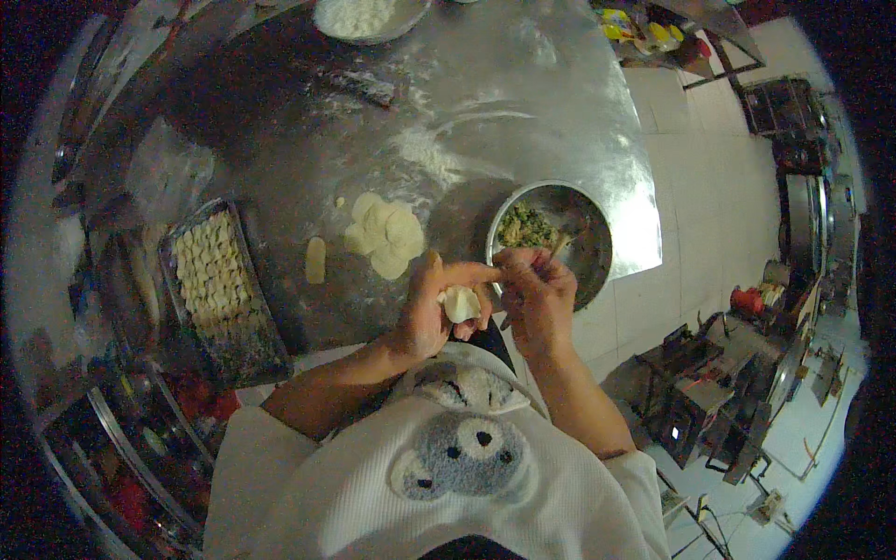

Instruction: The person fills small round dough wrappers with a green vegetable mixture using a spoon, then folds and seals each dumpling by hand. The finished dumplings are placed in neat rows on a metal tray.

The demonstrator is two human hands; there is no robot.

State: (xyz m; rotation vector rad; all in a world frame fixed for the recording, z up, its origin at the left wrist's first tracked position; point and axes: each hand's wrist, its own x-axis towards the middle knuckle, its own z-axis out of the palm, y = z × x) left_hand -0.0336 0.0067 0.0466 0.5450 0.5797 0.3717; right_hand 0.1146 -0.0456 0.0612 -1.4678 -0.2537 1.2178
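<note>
My left hand (441,297) cradles a dumpling wrapper (462,305) of pale dough in its curled fingers; whether filling lies inside cannot be seen. Its index finger reaches over to my right hand (537,294), which is at the near rim of a round metal bowl (605,241). A thin, light-brown stick-like tool (561,243) sticks out from the pinched fingers of that hand, mostly hidden by them. Green and tan chopped filling (525,227) lies in the left part of the bowl. Left of the bowl, round dough wrappers (385,231) overlap in a pile on the steel table (455,91).
A tray (241,357) at the left holds rows of shaped dumplings (210,266). Near it lie a short dough strip (316,260) and a clear plastic bag (168,161). A floured rolling pin (360,89) and a bowl of flour (364,21) are farther back. The table's edge runs along the right.
</note>
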